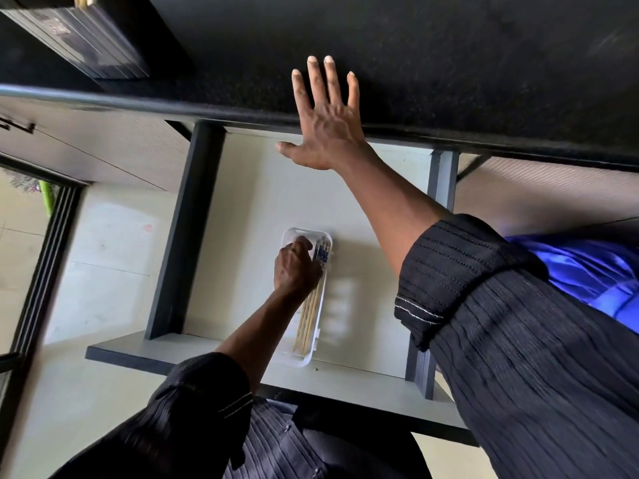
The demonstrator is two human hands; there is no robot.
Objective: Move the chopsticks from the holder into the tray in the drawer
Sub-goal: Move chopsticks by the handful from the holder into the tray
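Observation:
A white plastic tray (289, 237) lies in the open grey drawer (242, 202). Several wooden chopsticks (308, 312) with blue patterned tops lie lengthwise in the tray. My left hand (295, 267) is down in the tray with its fingers closed around the patterned ends of the chopsticks. My right hand (326, 119) rests flat on the black countertop (449, 63) at its front edge, fingers spread, holding nothing. The holder is not clearly in view.
A dark ribbed box-like object (90, 39) sits on the counter at far left. The drawer has dark side rails (186, 229) and a pale front panel (207, 354). Pale floor and a dark door frame (41, 254) lie to the left.

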